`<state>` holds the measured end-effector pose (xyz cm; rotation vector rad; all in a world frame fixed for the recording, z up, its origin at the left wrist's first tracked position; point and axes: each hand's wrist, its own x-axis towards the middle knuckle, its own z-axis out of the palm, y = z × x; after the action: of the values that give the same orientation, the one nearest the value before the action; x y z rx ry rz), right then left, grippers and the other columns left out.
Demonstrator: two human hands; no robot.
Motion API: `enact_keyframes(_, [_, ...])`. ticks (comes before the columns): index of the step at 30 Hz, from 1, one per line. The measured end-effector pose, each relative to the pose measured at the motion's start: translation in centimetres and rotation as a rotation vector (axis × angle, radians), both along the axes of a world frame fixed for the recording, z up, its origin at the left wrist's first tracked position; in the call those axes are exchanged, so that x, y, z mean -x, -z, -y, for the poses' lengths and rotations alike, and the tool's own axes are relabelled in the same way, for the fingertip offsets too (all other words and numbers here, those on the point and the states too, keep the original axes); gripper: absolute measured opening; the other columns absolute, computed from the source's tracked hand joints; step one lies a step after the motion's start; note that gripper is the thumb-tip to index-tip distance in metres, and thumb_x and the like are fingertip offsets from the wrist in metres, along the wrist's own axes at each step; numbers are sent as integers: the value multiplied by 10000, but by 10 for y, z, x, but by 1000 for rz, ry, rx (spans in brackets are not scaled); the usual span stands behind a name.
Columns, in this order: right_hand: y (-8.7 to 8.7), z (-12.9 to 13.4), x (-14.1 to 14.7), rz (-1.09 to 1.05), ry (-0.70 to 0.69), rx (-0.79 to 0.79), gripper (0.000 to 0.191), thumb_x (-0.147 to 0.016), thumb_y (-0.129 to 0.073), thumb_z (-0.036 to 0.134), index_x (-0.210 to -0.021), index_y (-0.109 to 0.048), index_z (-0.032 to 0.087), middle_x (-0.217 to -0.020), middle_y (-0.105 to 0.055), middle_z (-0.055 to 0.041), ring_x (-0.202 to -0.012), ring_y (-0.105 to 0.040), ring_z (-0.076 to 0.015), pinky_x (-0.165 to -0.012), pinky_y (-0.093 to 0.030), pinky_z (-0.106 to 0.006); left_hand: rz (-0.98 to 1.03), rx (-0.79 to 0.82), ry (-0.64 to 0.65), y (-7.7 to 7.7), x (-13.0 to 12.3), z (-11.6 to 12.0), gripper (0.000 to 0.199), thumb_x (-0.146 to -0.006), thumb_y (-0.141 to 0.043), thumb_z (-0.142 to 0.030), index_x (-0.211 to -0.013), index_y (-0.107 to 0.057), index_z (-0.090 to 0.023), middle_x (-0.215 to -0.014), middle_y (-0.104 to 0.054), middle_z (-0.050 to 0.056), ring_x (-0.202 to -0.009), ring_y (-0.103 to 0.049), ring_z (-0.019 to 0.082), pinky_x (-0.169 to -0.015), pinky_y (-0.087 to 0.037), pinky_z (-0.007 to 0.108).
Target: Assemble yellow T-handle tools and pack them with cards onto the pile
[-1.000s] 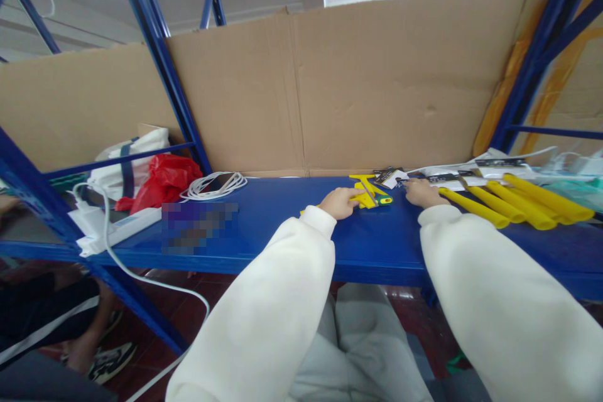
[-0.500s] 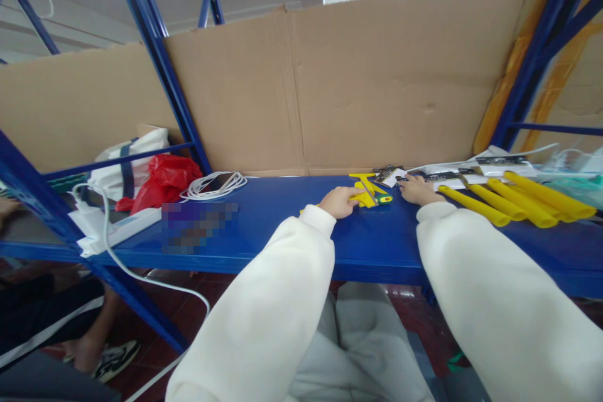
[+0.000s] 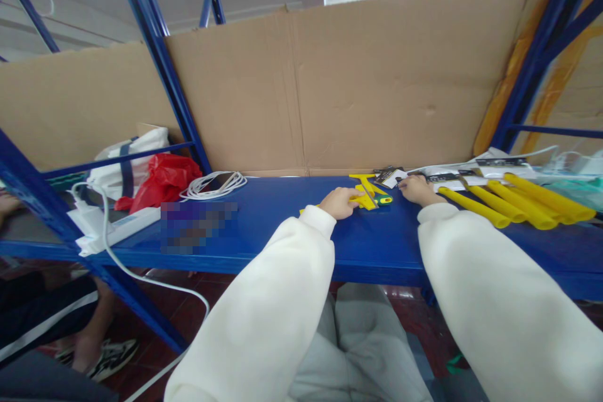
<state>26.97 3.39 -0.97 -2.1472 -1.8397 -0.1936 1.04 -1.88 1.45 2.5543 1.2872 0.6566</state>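
My left hand (image 3: 338, 203) is closed on a yellow scraper (image 3: 365, 200) that lies low over the blue shelf (image 3: 282, 220). Beside it rest more yellow pieces (image 3: 373, 187) and a green and yellow handle (image 3: 384, 200). To the right, my right hand (image 3: 416, 190) touches the edge of small black and white packages (image 3: 390, 177); its fingertips are too small to make out. Several yellow tubes (image 3: 480, 207) lie side by side to the right of that hand, with flat black and white packages (image 3: 447, 179) behind them.
Cardboard (image 3: 377, 88) stands along the shelf's back. On the left are a coiled white cable (image 3: 217, 185), a red bag (image 3: 164, 179) and a white power strip (image 3: 122, 229). Another person's leg (image 3: 89, 326) shows at lower left.
The yellow scraper in my left hand has shifted and turned slightly. My right hand has moved very little. At lower left, the other person's leg and shoe have shifted slightly.
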Motion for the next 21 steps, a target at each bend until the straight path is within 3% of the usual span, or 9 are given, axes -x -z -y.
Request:
enact_keyframes(8, [-13, 7, 10, -40, 67, 52, 233, -819, -557, 208, -898, -776, 207, -1151, -669, -154, -1222, -523, -367, -992, -452, -536, -8, -9, 25, 0, 2, -1, 370, -839, -663, -147, -1203, -704, -201, -1247, -690, 71, -1206, -619, 218, -1069, -429, 318])
enact_keyframes(15, [-21, 13, 20, -95, 66, 134, 164, -799, -617, 210, -826, -777, 235, -1145, -679, -131, -1270, -492, -384, -1023, -402, -608, -38, -20, 27, -1, 2, -1, 363, -844, -656, -163, -1200, -706, -208, -1240, -697, 54, -1187, -627, 206, -1052, -437, 294])
enact_keyframes(21, [-19, 13, 18, -104, 55, 102, 172, -798, -633, 235, -899, -772, 226, -1199, -655, -134, -1253, -497, -378, -1014, -407, -581, -42, -22, 18, -1, 2, -1, 369, -848, -656, -165, -1213, -700, -197, -1247, -691, 64, -1191, -625, 228, -1038, -449, 312])
